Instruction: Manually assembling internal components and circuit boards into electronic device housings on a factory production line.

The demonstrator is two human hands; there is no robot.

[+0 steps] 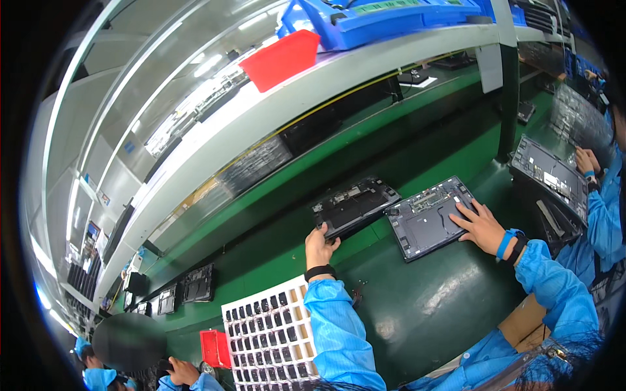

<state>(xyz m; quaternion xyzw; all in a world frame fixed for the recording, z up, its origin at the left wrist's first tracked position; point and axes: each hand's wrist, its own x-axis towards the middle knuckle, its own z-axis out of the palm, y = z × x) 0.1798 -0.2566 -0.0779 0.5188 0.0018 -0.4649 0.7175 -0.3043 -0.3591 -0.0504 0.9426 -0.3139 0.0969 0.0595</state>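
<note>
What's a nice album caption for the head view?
Left hand grips a black casing, right hand touches a grey casing, at a green bench.

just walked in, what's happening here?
At a green bench, the left hand grips the near left corner of a dark opened laptop-like unit, and the right hand lies spread on a grey unit beside it. A white tray of small black parts sits to the left. At the right, a co-worker's hand is by another opened unit.
</note>
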